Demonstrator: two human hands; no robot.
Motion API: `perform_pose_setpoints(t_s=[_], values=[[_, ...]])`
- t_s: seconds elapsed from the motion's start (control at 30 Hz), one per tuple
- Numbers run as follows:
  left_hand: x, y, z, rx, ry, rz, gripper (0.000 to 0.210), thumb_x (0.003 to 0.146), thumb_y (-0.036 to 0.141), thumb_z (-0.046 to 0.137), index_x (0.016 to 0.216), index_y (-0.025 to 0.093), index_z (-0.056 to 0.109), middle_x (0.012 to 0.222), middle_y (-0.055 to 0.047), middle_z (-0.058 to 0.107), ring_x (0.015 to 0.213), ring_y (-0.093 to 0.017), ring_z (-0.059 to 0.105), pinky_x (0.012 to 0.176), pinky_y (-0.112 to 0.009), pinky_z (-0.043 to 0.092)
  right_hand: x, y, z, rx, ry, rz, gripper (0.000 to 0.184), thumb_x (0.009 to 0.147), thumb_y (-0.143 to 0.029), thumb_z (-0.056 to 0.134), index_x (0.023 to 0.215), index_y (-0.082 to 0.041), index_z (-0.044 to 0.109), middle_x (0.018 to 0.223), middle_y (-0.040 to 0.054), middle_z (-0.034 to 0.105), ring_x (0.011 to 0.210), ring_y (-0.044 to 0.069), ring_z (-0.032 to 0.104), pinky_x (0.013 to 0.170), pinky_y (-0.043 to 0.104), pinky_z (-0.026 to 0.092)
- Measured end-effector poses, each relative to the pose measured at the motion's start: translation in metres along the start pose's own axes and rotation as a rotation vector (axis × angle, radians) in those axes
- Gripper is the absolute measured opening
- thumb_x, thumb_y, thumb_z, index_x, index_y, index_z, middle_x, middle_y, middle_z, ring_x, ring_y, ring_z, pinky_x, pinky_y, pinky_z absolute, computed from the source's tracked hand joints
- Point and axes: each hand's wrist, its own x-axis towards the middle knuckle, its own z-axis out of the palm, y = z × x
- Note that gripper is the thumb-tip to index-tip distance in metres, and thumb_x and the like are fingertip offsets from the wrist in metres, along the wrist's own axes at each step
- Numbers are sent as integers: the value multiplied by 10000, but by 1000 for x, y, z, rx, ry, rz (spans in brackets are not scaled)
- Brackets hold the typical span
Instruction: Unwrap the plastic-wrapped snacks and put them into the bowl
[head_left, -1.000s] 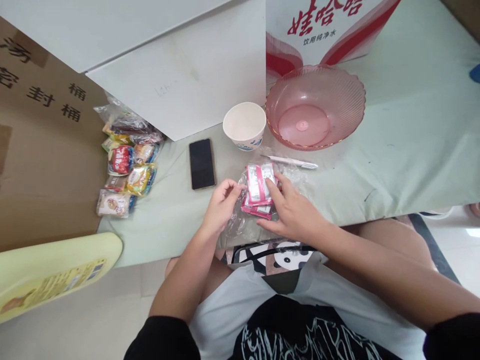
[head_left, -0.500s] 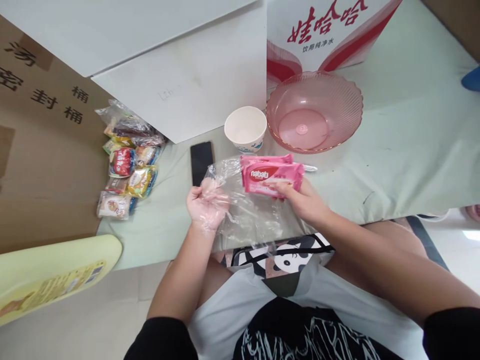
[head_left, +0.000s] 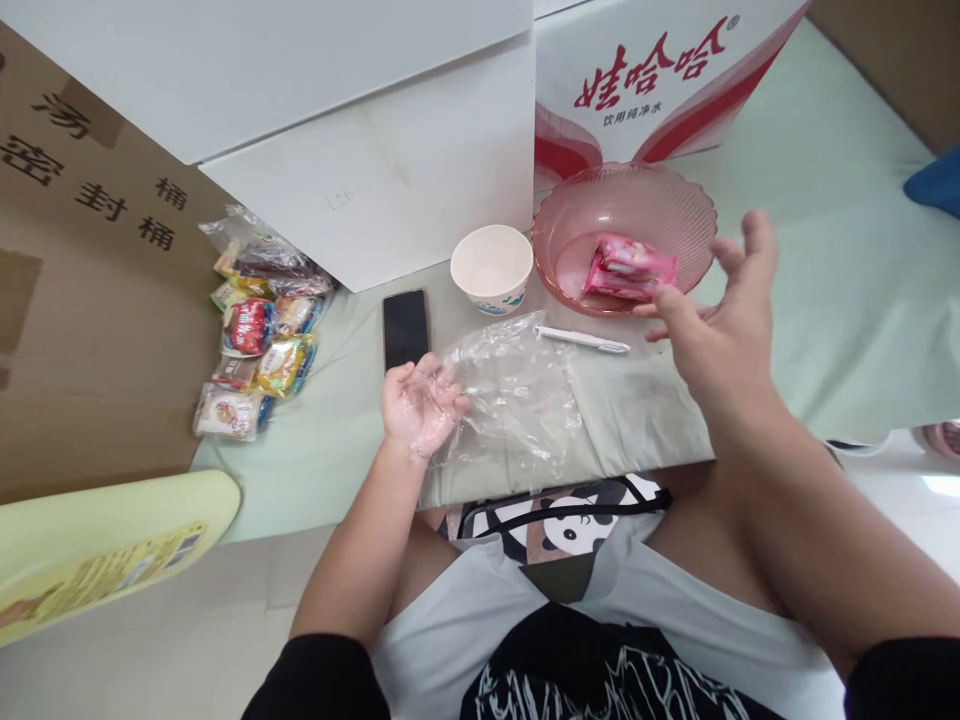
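My right hand [head_left: 724,320] is raised at the right front rim of a pink ribbed bowl [head_left: 675,210], fingers spread and holding nothing. Inside the bowl lie pink wafer packets [head_left: 628,268], tilted against each other. Palm up, my left hand [head_left: 425,405] has its fingers curled on a clear plastic bag [head_left: 517,390], which stretches to the right across the cloth. Some of the thin film clings about the palm. A white pen [head_left: 583,340] rests beyond the bag, in front of the bowl. Just left of the bowl stands a white paper cup [head_left: 491,268].
A black phone [head_left: 405,328] lies behind my left hand. Several wrapped snacks [head_left: 262,345] are piled by a brown carton [head_left: 82,330] at left. White boxes [head_left: 420,170] and a red-and-white carton [head_left: 637,90] stand at the back. A yellow container [head_left: 127,540] is at lower left.
The pink wafer packets have gone from my right hand into the bowl. That hand has opened and moved right and up. My left hand stays with the bag, and the pen now shows fully.
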Motion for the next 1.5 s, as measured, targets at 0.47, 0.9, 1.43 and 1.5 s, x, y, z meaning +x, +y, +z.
perform_pose_setpoints(t_s=[0.47, 0.9, 1.43, 1.5], values=[[-8, -8, 6, 256, -41, -36, 460, 720, 607, 744, 591, 175, 651, 768, -87, 762, 632, -207, 711, 638, -345, 595, -54, 5, 39, -26, -752, 192, 990, 925, -487, 593, 1656, -174, 3, 936, 79, 783, 717, 224, 741, 680, 374, 595], [-5, 9, -44, 483, 251, 606, 306, 642, 517, 888, 724, 239, 790, 1147, -70, 646, 1134, -235, 613, 970, -343, 556, -36, 5, 14, -188, -373, -238, 452, 897, -338, 660, 1343, -273, 627, 928, 41, 722, 820, 208, 680, 787, 404, 585], [-15, 17, -36, 332, 232, 832, 360, 820, 573, 672, 675, 259, 772, 760, -41, 682, 1001, -255, 711, 1096, -493, 512, -31, 0, -12, 347, -840, 190, 501, 845, -719, 641, 1146, -319, 611, 386, -137, 417, 360, 167, 533, 639, 415, 579], [-15, 21, -38, 219, 187, 632, 313, 717, 560, 772, 813, 263, 787, 887, -53, 720, 965, -246, 709, 930, -410, 593, -28, 5, -18, 433, -924, 200, 767, 837, -877, 423, 1363, -331, 543, 355, -151, 326, 293, 147, 432, 585, 392, 553]])
